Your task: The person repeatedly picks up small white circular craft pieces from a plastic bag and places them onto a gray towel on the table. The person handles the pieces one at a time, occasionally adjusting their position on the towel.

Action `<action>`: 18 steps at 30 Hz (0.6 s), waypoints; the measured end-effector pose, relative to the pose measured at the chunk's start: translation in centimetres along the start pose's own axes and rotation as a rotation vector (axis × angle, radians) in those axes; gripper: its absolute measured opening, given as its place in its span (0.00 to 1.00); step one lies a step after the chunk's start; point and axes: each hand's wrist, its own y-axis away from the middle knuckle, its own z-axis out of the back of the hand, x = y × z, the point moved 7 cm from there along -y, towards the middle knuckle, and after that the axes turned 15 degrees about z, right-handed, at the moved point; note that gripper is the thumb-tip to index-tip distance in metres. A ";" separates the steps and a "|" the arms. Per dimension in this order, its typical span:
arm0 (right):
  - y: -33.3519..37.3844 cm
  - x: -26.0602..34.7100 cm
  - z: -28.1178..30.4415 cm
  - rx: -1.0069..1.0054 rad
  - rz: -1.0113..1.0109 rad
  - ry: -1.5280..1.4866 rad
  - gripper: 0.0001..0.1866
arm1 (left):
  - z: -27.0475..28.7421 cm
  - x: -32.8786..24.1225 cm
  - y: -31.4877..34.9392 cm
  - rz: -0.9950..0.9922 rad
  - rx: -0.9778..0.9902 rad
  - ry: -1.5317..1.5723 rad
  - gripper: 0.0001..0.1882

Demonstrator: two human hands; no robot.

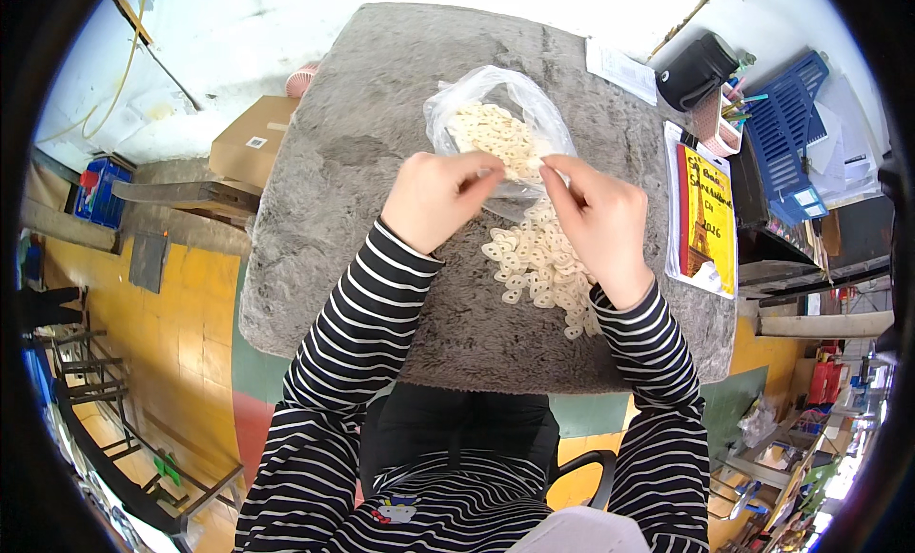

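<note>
A clear plastic bag (551,105) lies open on the grey plush-covered table (348,172), with many small flat cream-coloured pieces (496,129) inside. More pieces of the same kind, with holes through them, form a loose pile (536,256) on the cloth, partly under my right hand. At the bag's near left side, my left hand (440,199) is closed, thumb and fingertips pinched together; whatever they grip is too small to make out. My right hand (607,215) pinches thumb to finger at the bag's near right side. Something pale shows at its fingertips, but its kind is unclear.
Along the table's right side lie a yellow-covered booklet in a clear sleeve (705,220) and a white paper (620,69). Beyond them stand a black device (696,72), a pink pen basket (715,124) and a blue plastic rack (782,139). A cardboard box (250,139) sits left of the table.
</note>
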 end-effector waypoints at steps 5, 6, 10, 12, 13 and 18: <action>-2.3 -2.2 -2.6 0.184 -0.026 0.162 0.08 | 0.3 0.9 -0.8 0.120 -0.203 -0.051 0.13; -2.4 -2.1 -2.3 0.122 0.004 0.112 0.07 | 0.2 1.5 -1.1 0.211 -0.156 -0.078 0.14; -0.4 -2.2 -0.9 0.177 -0.038 -0.075 0.08 | 1.2 1.3 -1.0 0.236 -0.132 0.189 0.14; 1.7 -1.5 -0.9 0.347 -0.028 -0.150 0.10 | 0.7 1.2 -0.8 0.280 -0.039 0.267 0.12; 2.8 -1.0 -1.3 0.456 0.014 -0.176 0.12 | 0.4 1.0 -0.6 0.272 0.005 0.289 0.12; 6.2 0.2 -3.3 0.561 0.053 -0.326 0.11 | -2.9 -1.3 0.4 -0.066 0.270 0.186 0.10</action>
